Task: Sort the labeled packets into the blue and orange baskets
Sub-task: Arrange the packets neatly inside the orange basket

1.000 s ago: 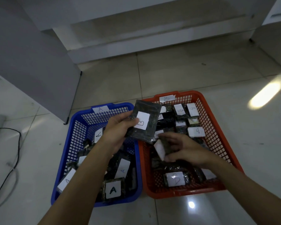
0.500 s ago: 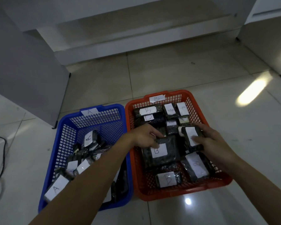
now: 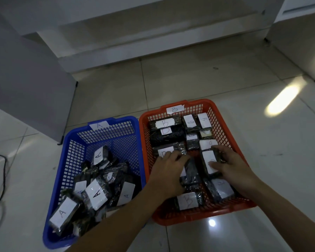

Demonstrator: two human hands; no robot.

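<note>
1. Both hands work inside the orange basket, tagged B, which sits touching the blue basket, tagged A.
2. Left hand lies flat, fingers spread over a dark packet mid-basket; it presses, with no clear pinch.
3. Right hand curls round a white-labelled packet, thumb on the label.
4. Step in hand, by the look of it: settling B packets in place.
5. Blue basket holds A packets in a loose heap.
6. Next move likely calls for letting go and lifting both hands out without dragging neighbouring packets.
</note>
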